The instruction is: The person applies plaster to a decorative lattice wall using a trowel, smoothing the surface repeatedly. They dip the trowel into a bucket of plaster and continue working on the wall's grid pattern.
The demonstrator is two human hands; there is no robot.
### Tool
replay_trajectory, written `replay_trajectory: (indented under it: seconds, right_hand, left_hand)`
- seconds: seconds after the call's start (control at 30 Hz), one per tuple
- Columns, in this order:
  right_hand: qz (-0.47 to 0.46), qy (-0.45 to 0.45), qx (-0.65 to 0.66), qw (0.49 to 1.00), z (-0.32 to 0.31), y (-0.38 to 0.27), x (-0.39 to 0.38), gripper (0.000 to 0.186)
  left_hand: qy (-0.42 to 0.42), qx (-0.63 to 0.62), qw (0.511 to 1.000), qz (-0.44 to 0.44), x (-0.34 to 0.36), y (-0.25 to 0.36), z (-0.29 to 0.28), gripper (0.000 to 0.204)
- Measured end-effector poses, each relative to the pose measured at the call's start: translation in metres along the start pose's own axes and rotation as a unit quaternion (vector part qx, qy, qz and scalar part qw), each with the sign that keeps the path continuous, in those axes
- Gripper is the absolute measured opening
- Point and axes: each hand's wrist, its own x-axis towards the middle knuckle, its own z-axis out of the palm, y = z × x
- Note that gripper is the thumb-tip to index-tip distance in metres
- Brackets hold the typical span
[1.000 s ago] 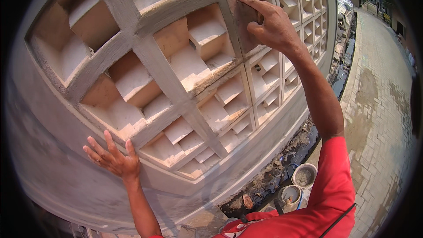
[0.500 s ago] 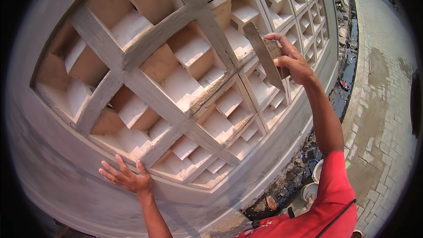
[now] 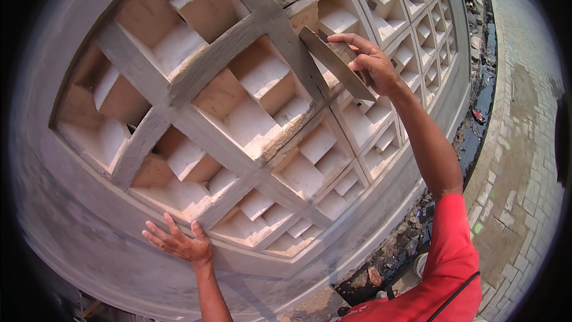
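A wall of pale ventilation blocks with stepped hollows fills most of the view, its joints and frame faced in grey mortar. My right hand is closed on a plastering float, a thin flat plate with a blocky grip behind it. The float slants across the blocks, its upper end by a grey vertical rib; whether it touches the rib I cannot tell. Lower left, my left hand lies with fingers spread on the smooth grey border under the blocks. It holds nothing.
Along the wall's foot runs a narrow wet ditch with rubble and litter. A pale bucket stands near my red sleeve. Beyond the ditch lies a brick-paved path, with heaped debris at the far end.
My right hand has moved left with the float, which now lies at a flatter slant nearer the grey rib. My left hand stays spread on the border. The view has shifted slightly.
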Motion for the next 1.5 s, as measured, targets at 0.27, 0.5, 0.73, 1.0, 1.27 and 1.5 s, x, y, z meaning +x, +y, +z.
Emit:
replay_trajectory:
  seconds: [0.27,0.5,0.73,1.0,1.27,1.5]
  right_hand:
    - [0.061,0.012,-0.01,0.998,0.005,0.006,-0.025,0.068]
    - [0.095,0.044,0.058,0.993,-0.009,0.006,-0.073,0.062]
    - [-0.034,0.052,-0.036,0.997,0.02,-0.02,-0.03,0.063]
    - [-0.117,0.072,-0.501,0.854,0.081,-0.044,0.003,0.064]
    - [-0.096,0.077,-0.595,0.795,0.089,-0.043,0.029,0.064]
    - [-0.042,0.03,-0.557,0.829,0.083,-0.045,-0.021,0.065]
  left_hand:
    - [-0.005,0.006,1.0,0.002,-0.001,-0.002,-0.001,0.063]
    - [0.003,0.005,1.0,0.003,0.002,0.001,-0.002,0.064]
    - [0.001,-0.014,1.0,-0.008,0.001,0.002,-0.001,0.062]
    - [-0.011,-0.006,1.0,-0.009,-0.002,-0.002,-0.001,0.061]
    - [-0.001,-0.017,1.0,-0.014,0.004,0.003,-0.003,0.06]
    - [0.01,-0.02,1.0,-0.019,0.002,0.002,-0.003,0.059]
